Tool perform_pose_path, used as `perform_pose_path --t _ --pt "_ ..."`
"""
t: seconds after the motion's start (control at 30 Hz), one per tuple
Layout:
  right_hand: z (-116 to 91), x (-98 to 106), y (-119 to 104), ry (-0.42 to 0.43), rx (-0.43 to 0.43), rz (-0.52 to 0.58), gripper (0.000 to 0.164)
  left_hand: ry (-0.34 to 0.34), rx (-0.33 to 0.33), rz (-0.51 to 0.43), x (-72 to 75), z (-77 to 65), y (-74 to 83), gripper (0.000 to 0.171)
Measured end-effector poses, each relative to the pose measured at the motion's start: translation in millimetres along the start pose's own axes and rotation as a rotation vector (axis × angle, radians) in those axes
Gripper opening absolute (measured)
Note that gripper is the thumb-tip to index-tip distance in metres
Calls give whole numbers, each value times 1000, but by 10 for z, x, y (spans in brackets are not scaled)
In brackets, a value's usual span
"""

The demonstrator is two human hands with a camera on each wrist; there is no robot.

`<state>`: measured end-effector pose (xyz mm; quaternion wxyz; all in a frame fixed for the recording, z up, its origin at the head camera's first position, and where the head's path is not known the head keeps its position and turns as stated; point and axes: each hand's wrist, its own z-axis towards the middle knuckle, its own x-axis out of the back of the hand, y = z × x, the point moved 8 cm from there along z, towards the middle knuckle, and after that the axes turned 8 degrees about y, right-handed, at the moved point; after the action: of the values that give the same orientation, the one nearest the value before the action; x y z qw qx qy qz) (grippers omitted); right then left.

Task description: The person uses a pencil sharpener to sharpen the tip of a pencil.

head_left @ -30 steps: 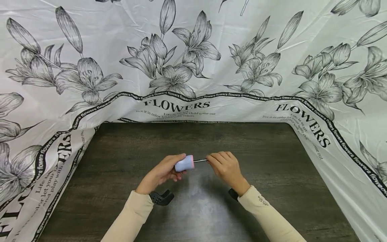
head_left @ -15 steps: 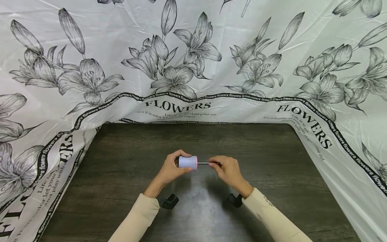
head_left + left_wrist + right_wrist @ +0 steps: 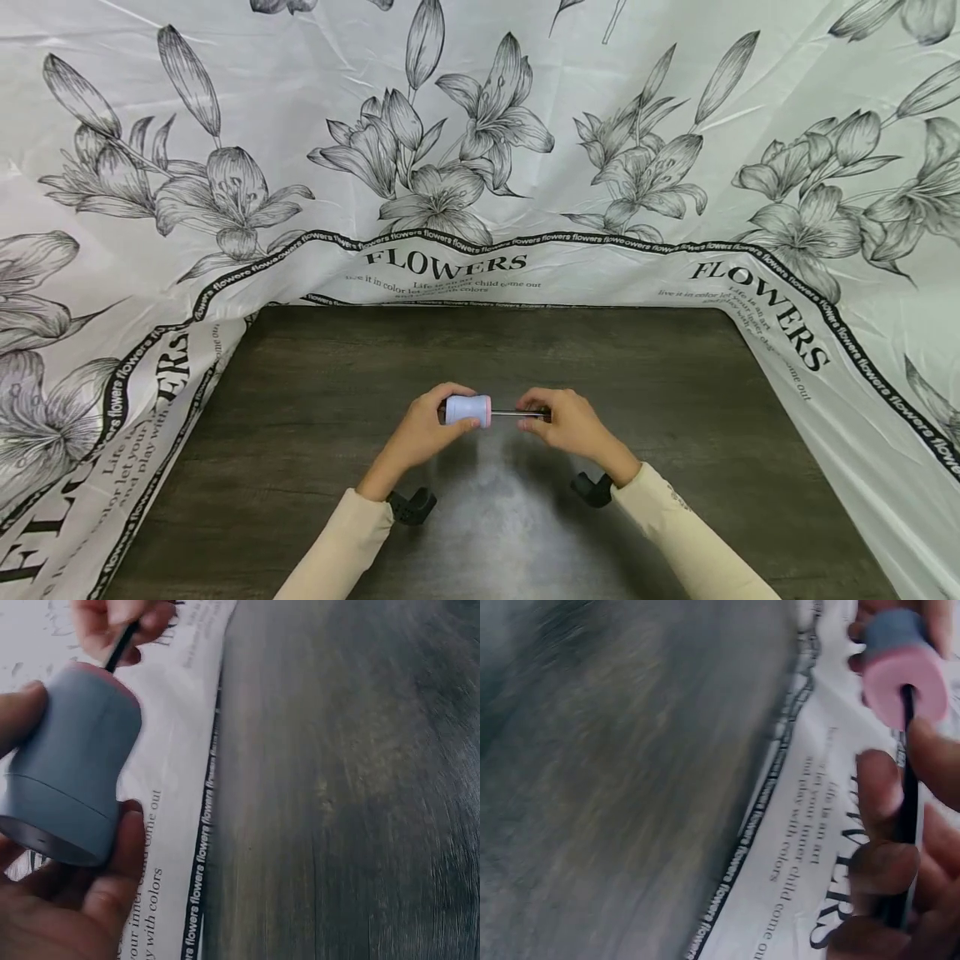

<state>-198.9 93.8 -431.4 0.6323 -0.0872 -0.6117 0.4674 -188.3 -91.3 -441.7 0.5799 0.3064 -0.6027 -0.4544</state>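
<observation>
A lavender-blue, waisted pencil sharpener point(image 3: 467, 411) with a pink end lies level in the air above the table. My left hand point(image 3: 420, 427) holds it, thumb on the near side and fingers over the far side. The left wrist view shows its flat base and blue body point(image 3: 75, 742) between thumb and fingers. A thin dark pencil point(image 3: 512, 413) runs from the pink end to my right hand point(image 3: 572, 425), which pinches it. In the right wrist view the pencil point(image 3: 910, 787) enters a hole in the pink face point(image 3: 889, 682); its tip is hidden inside.
The dark wood-grain table point(image 3: 615, 358) lies under both hands. A white cloth point(image 3: 570, 167) printed with flowers and lettering surrounds its back and sides. Black wrist devices point(image 3: 412, 506) sit at both cuffs.
My left hand has turned over around the sharpener, levelling it. Both hands have shifted slightly right and nearer. My right fingers have changed their hold on the pencil, with more of it showing.
</observation>
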Motion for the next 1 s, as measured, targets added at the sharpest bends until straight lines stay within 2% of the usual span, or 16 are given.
perform_pose_path --t 0.17,0.3,0.43,0.57,0.63,0.73,0.8,0.87,1.0 --pt "-88 69 -107 242 198 -169 22 -106 62 -173 -24 26 -52 42" --pt "-134 153 -278 429 430 -293 20 -176 114 -305 -5 33 -69 44" --pt "-203 204 -434 588 638 -431 9 -212 214 -424 2 40 -61 45" --pt "-286 215 -548 719 791 -566 18 -259 341 -508 -46 31 -56 46" --pt "-317 204 -593 760 848 -620 17 -279 405 -542 -77 13 -71 48" --pt "-332 183 -629 775 883 -661 18 -291 465 -585 -113 -7 -98 50" --pt "-318 172 -633 754 864 -655 23 -283 462 -591 -115 -5 -110 50" --pt "-298 164 -631 717 826 -623 28 -273 412 -575 -100 12 -109 48" --pt "-237 169 -635 610 710 -528 30 -239 235 -523 -31 55 -57 40"
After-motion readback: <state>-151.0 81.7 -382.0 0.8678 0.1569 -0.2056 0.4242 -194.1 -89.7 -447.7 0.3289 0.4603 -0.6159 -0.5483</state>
